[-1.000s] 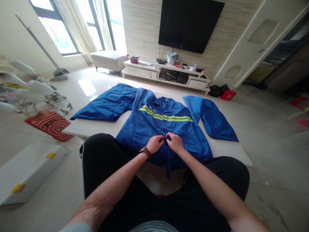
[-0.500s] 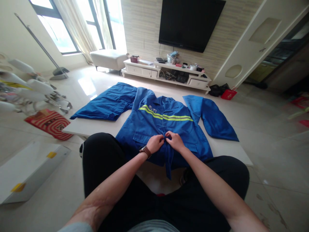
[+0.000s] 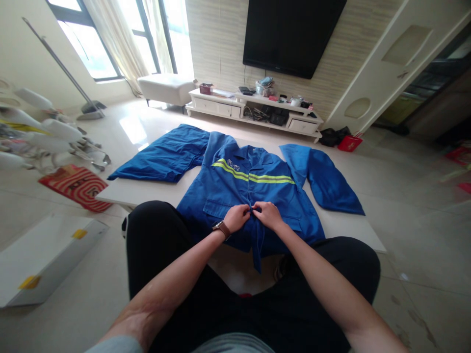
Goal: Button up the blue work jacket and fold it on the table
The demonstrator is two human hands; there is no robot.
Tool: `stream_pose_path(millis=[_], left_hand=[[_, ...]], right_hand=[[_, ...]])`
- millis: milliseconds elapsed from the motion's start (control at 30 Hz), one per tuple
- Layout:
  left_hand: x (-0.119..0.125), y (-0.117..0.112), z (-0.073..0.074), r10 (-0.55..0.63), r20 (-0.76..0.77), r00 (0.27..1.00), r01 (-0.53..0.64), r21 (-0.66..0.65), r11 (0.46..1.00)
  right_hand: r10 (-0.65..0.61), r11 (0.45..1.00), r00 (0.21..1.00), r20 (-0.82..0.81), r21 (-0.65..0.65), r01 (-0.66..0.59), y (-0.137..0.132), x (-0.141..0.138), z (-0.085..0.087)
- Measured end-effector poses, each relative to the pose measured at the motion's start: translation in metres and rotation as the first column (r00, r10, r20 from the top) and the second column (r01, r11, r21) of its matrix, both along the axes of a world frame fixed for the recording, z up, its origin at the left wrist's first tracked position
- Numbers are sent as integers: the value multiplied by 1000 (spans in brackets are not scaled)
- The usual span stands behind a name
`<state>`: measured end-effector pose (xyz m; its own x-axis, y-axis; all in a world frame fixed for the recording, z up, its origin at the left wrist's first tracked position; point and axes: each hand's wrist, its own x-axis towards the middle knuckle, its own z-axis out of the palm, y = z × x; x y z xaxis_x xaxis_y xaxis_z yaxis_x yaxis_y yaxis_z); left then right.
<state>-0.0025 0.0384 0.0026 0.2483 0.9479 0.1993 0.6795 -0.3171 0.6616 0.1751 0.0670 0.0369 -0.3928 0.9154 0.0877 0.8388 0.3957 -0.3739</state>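
Blue jacket (image 3: 231, 184) spread on the white bench (image 3: 353, 228), front side up
Left hand (image 3: 236, 218) and right hand (image 3: 267, 214) meet at its lower front, fingertips pinching the cloth, forearms slanting inward; collar (image 3: 267, 158) points away from the hands, longest spread running crosswise

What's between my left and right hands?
In the head view, the blue jacket lies between your left hand and right hand, cloth at its front pinched by both.
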Motion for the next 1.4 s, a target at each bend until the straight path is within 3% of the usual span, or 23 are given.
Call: stream_pose_path(millis=[233, 633, 833, 1133, 1400], left_hand=[[0, 1, 0, 0, 10, 1000, 0, -4, 1000], [-2, 3, 0, -23, 43, 999, 23, -8, 1000], [-2, 1, 1, -44, 47, 998, 43, 20, 999], [1, -5, 5, -15, -46, 999, 16, 17, 1000], [2, -7, 7, -14, -80, 997, 14, 1, 1000]], right_hand=[[-109, 994, 993, -44, -11, 109, -6, -6, -5], [-146, 987, 971, -191, -92, 130, 0, -4, -11], [-186, 982, 970, -158, -70, 177, 6, -3, -14], [-120, 993, 990, -77, -23, 119, 6, -4, -12], [-5, 999, 999, 42, -37, 7, -2, -8, 2]])
